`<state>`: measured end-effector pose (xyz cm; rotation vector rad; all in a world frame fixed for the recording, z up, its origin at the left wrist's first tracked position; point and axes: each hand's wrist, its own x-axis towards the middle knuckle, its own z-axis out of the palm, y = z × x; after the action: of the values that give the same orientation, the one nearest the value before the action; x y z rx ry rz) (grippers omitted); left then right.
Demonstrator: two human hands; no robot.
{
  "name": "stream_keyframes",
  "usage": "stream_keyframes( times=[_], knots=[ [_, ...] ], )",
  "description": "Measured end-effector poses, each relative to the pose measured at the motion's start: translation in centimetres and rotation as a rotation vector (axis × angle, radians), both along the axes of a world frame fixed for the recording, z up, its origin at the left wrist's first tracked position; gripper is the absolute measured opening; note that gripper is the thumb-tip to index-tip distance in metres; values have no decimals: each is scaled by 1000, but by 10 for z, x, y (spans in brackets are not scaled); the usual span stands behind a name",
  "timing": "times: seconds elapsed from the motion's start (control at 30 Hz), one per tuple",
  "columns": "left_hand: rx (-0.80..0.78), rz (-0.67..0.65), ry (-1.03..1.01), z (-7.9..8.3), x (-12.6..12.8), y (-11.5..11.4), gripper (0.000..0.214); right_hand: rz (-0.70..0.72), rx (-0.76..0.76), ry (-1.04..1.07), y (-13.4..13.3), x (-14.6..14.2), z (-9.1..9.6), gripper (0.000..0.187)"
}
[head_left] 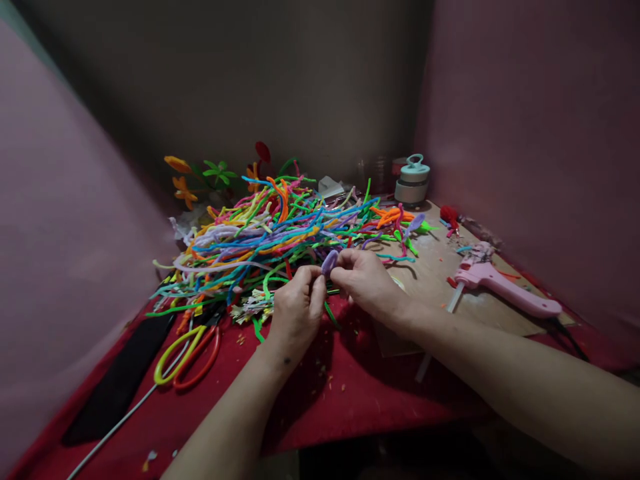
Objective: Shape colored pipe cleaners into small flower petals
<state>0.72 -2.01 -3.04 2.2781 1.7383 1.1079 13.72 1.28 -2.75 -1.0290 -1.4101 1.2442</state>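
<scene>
My left hand (296, 303) and my right hand (366, 280) meet over the red cloth, both pinched on a small lilac pipe-cleaner loop (329, 262) held between their fingertips. A green stem (330, 313) hangs down from below the loop, between the two hands. Just behind the hands lies a big tangled heap of coloured pipe cleaners (270, 233).
Scissors with yellow and red handles (187, 352) lie left of my left arm. A pink glue gun (505, 288) rests on a brown board (440, 280) at the right. Finished pipe-cleaner flowers (200, 177) and a pale round container (413, 180) stand at the back. Pink walls close both sides.
</scene>
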Motion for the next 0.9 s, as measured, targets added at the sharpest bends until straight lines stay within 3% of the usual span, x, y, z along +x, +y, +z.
stream_keyframes(
  times=[0.2, 0.4, 0.53, 0.73, 0.9],
  knots=[
    [13, -13, -72, 2, -1, -3, 15, 203, -300, 292, -3, -1, 2, 6],
    [74, -48, -17, -1, -1, -2, 13, 176, -336, 344, -2, -3, -1, 5],
    [21, -38, -118, -1, 1, -2, 12, 146, -229, 242, -2, -3, -1, 4],
    [-469, -63, -707, 7, 8, -4, 16, 47, 157, -157, -3, 1, -1, 7],
    [-550, -94, -860, 9, 9, -2, 20, 10, 249, -296, -4, 4, 2, 9]
  ],
)
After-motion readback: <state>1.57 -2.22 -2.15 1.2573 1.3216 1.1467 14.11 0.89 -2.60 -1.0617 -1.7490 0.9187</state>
